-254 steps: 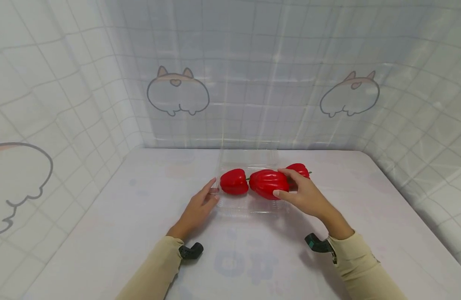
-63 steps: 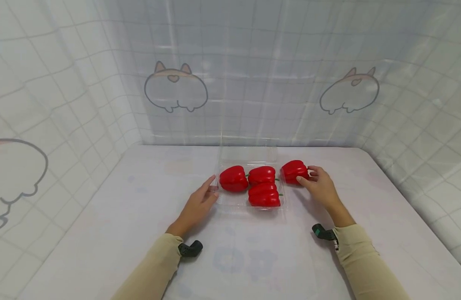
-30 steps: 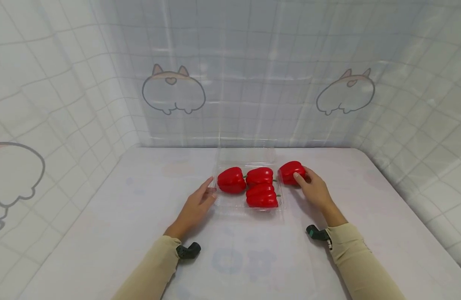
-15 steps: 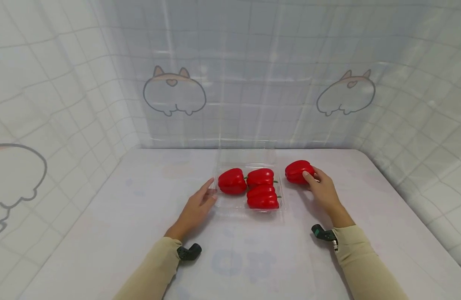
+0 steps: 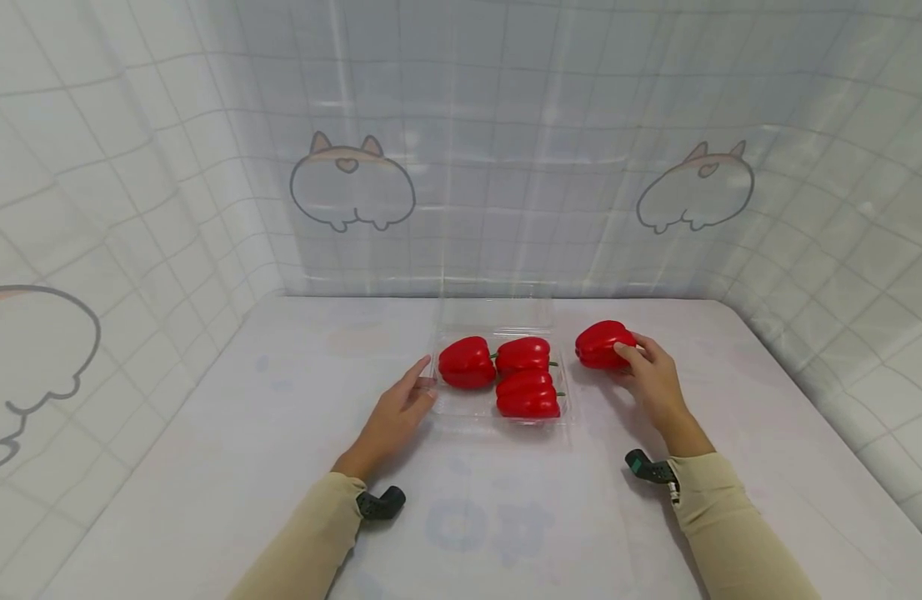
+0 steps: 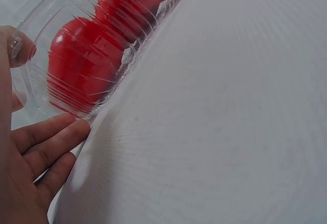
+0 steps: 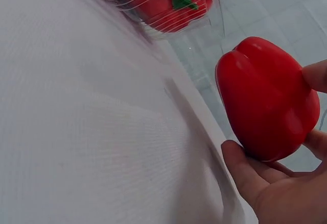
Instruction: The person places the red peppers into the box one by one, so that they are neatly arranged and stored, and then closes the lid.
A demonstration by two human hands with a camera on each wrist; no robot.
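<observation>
My right hand [image 5: 654, 385] grips one red bell pepper [image 5: 600, 344], with a gap to the right edge of the clear plastic clamshell [image 5: 461, 407] and table [image 5: 739, 400] running on rightward; my left hand [image 5: 388, 422], fingers loosely extended, sits against the clamshell's left wall. I count three more red bell peppers [image 5: 521, 357] inside; lid [image 5: 496, 313] faint, held pepper's stem hidden.
</observation>
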